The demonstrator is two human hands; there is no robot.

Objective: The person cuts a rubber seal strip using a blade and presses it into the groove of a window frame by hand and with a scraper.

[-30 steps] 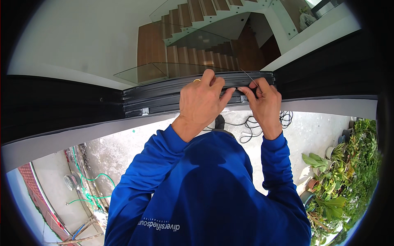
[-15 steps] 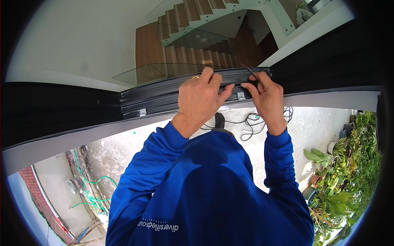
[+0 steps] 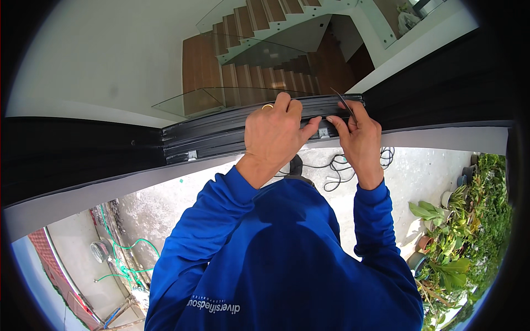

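Observation:
A black grooved frame track (image 3: 215, 129) runs across in front of me. My left hand (image 3: 276, 129) lies over it with bent fingers; its thumb points toward my right hand, and what the fingertips grip, if anything, is hidden beneath. Close by on the right, my right hand (image 3: 359, 132) is closed, pinching a thin dark strip (image 3: 343, 100) that sticks up past the fingers and curves to a point. Between the two thumbs a small silvery bracket (image 3: 323, 133) sits on the track. Another bracket (image 3: 192, 155) is farther left along it.
Beyond the track are a glass panel (image 3: 182, 102) and a wooden staircase (image 3: 243, 33). Dark side frames (image 3: 436, 88) rise at both ends. Below, a black cable (image 3: 334, 171) coils on the concrete ground (image 3: 149, 204), with a green hose (image 3: 124, 270) at left and potted plants (image 3: 447, 259) at right.
My left hand has shifted slightly right, its thumb now nearer my right thumb. The strip stays in my right hand, and its tip has tilted a little to the right.

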